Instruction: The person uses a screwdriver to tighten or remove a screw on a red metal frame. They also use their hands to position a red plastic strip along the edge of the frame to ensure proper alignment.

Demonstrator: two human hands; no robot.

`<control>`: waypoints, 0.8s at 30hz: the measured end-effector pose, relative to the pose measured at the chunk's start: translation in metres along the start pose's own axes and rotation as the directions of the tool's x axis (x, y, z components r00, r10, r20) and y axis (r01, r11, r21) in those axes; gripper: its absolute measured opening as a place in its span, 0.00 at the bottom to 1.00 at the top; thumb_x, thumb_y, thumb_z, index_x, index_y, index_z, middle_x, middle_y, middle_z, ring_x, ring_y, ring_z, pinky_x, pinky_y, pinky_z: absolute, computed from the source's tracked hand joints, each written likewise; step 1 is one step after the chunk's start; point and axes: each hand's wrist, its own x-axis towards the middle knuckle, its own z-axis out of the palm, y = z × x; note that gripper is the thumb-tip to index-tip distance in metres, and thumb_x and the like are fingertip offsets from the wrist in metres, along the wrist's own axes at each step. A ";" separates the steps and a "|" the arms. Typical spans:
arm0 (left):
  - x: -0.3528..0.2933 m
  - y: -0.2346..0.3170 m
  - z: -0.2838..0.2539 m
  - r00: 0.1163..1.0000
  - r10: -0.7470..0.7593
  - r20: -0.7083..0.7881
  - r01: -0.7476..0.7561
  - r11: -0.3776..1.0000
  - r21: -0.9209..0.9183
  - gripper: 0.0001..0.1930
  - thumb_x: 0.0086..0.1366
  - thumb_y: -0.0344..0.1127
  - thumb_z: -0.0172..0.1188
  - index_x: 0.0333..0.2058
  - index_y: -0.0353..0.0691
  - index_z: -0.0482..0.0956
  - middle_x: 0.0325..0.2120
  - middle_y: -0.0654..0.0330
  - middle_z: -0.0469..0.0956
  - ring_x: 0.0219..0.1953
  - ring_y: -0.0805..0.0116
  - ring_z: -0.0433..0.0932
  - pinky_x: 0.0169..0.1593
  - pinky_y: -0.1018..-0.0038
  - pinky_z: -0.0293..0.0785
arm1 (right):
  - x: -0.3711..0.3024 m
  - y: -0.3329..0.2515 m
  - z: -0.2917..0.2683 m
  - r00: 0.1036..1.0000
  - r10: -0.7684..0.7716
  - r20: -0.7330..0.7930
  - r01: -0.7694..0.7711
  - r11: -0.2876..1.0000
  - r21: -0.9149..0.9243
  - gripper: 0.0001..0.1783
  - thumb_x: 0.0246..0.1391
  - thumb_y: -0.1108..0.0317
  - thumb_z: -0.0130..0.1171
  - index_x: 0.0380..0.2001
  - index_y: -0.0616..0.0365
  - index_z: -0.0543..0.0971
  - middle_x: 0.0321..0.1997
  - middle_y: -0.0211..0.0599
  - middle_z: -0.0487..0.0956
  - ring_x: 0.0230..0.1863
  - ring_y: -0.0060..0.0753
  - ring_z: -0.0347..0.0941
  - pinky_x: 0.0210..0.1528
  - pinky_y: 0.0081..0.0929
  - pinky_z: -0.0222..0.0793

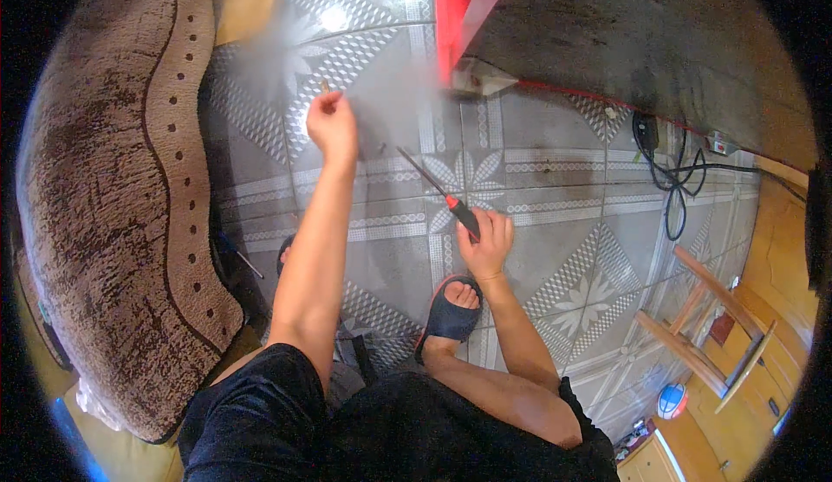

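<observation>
Head view: one person, two hands, one screwdriver, one small brown piece.
Left hand (332, 125): raised, grip pinched shut on the brown piece (326, 87); what it is cannot be told.
Right hand (486, 241): grip closed around the screwdriver (438, 192), black-and-red handle, shaft pointing up-left over the floor.
Feet: one sandal (451, 319) under the right hand.
Edges: sofa (113, 205) left, red frame (459, 5) ahead, wooden stool (711, 326) right.
Open room: tiled floor (555, 205) between them.

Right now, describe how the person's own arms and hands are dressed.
Both forearms are bare, with no sleeves reaching them. The left hand and right hand wear no gloves, and no rings, watch or bands show. Dark shorts cover the legs; a dark open-toed sandal is on one foot.
</observation>
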 end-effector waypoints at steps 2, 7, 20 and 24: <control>0.013 -0.004 -0.014 1.000 -0.011 -0.003 0.011 1.000 0.001 0.05 0.51 0.28 0.56 0.27 0.33 0.74 0.20 0.61 0.74 0.24 0.75 0.71 0.31 0.77 0.68 | -0.002 0.000 -0.001 1.000 0.002 0.010 -0.002 1.000 0.019 0.17 0.37 0.62 0.63 0.33 0.54 0.74 0.32 0.35 0.69 0.32 0.39 0.64 0.34 0.33 0.61; -0.020 0.023 -0.029 0.932 0.165 0.324 -0.240 0.949 0.206 0.08 0.56 0.35 0.52 0.31 0.36 0.72 0.23 0.51 0.74 0.26 0.58 0.74 0.33 0.69 0.69 | -0.006 0.009 -0.005 0.998 0.059 -0.002 -0.059 0.998 0.016 0.19 0.37 0.62 0.64 0.35 0.55 0.74 0.33 0.35 0.70 0.33 0.41 0.64 0.37 0.35 0.60; -0.038 0.023 -0.045 0.452 -0.028 0.892 -0.791 0.450 0.415 0.05 0.57 0.32 0.46 0.30 0.39 0.63 0.22 0.51 0.74 0.25 0.51 0.75 0.28 0.60 0.71 | 0.001 0.003 -0.002 0.997 0.013 0.075 -0.019 0.997 0.080 0.18 0.36 0.64 0.64 0.34 0.57 0.73 0.33 0.39 0.69 0.35 0.45 0.64 0.38 0.39 0.61; -0.002 0.086 -0.102 0.291 -0.119 0.949 -0.880 0.356 0.314 0.08 0.60 0.37 0.45 0.31 0.38 0.61 0.20 0.50 0.74 0.23 0.49 0.75 0.26 0.59 0.70 | 0.002 -0.003 -0.005 0.995 0.010 0.104 -0.021 0.995 0.101 0.18 0.37 0.64 0.62 0.33 0.58 0.73 0.32 0.42 0.70 0.35 0.47 0.65 0.37 0.41 0.60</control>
